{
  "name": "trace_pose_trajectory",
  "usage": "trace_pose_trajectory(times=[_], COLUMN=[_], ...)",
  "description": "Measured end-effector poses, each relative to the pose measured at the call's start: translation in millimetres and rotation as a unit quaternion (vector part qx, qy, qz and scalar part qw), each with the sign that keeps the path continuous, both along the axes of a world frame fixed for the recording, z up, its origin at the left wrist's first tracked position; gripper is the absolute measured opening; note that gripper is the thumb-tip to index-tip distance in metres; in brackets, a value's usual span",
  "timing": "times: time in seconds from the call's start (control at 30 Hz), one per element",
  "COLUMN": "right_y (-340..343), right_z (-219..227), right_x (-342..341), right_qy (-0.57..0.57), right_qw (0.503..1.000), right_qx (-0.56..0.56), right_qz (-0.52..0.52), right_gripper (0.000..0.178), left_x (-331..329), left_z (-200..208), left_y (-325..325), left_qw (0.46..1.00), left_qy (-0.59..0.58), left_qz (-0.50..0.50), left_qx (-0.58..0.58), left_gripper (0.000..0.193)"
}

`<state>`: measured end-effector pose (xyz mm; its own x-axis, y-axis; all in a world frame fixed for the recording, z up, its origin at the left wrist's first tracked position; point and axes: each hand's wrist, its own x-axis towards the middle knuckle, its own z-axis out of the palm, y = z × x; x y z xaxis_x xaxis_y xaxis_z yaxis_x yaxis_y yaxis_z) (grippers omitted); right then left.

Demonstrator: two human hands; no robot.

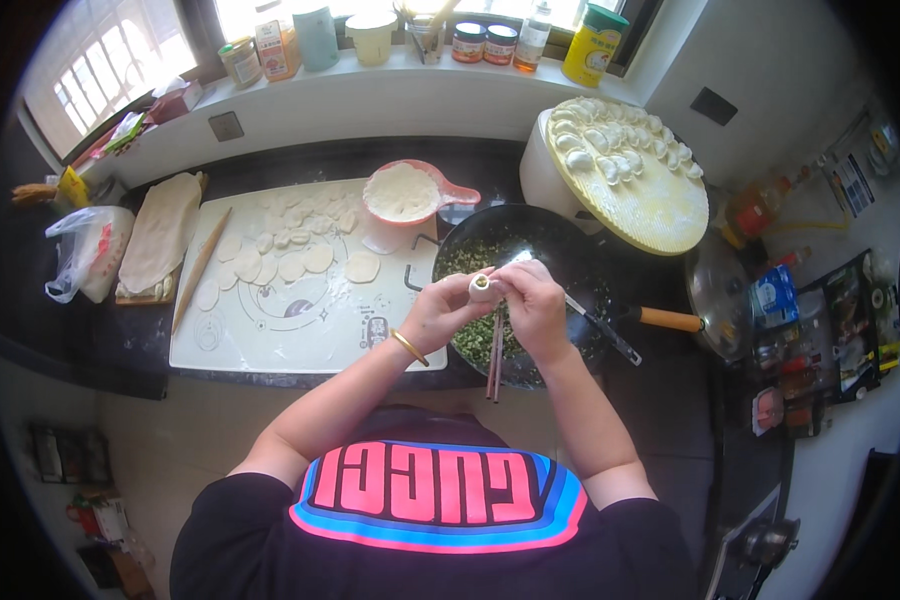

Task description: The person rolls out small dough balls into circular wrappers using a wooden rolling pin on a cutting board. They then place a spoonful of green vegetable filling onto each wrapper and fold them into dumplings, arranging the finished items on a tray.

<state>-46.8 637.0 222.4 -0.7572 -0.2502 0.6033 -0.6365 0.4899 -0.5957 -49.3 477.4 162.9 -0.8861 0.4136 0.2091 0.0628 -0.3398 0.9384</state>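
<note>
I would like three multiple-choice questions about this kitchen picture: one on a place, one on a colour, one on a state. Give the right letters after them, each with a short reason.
1. Where does the rolling pin lie?
A. along the left edge of the white mat
B. inside the black wok
C. on the round tray

2. What colour is the bowl of flour?
A. green
B. pink
C. black

3. How is the dumpling at this moment?
A. lying on the mat
B. pinched between the left hand and the right hand above the wok
C. resting on the tray with the others

Answers:
1 A, the pin lies slanted by the mat's left side, next to the dough sheet.
2 B, its rim and handle are pink.
3 B, both hands meet around it; the chopsticks hang below the right hand.
</note>
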Motion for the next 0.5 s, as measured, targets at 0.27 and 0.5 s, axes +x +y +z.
trace_pose_trajectory(times=[0.27, 0.5], right_y=[2, 9], right_z=[1, -5], right_x=[-2, -5], right_qy=[-0.066, -0.054], right_qw=[0.998, 0.998], right_qx=[-0.007, -0.006], right_qz=[0.017, 0.043], right_gripper=[0.012, 0.008], left_x=[2, 4], left_z=[-2, 3], left_y=[3, 1], left_qw=[1.0, 0.998], left_qy=[0.004, -0.013], left_qz=[0.003, -0.013], left_qx=[-0.023, -0.068], left_gripper=[0.027, 0.028])
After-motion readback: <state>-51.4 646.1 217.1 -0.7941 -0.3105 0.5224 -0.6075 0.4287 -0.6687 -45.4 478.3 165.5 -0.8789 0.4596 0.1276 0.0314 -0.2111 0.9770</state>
